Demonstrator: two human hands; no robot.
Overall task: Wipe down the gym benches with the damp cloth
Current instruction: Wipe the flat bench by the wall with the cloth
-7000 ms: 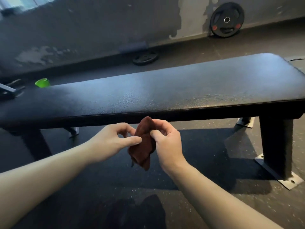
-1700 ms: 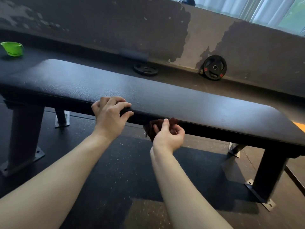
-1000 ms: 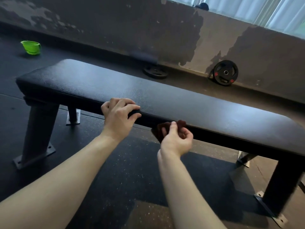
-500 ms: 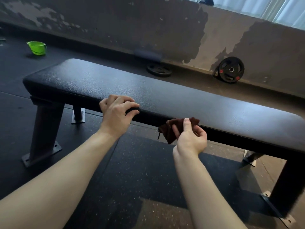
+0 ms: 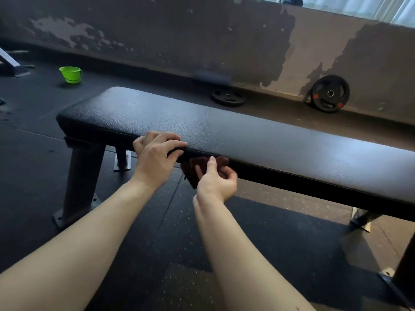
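A long black padded gym bench (image 5: 258,131) runs from the left to the right edge of the view. My left hand (image 5: 157,158) grips its near edge, fingers curled over the top of the pad. Just to the right, my right hand (image 5: 215,179) holds a dark red-brown cloth (image 5: 190,170) against the bench's front side, under the pad's edge. Much of the cloth is hidden behind my fingers.
A green bucket (image 5: 70,74) stands on the dark rubber floor at the far left. One weight plate (image 5: 228,98) lies flat behind the bench and another (image 5: 330,93) leans on the peeling wall. Bench legs (image 5: 78,182) are bolted to the floor left and right.
My right hand with the cloth has slid left along the bench's front side, closer to my left hand. The left hand keeps its grip on the edge. The view has shifted slightly.
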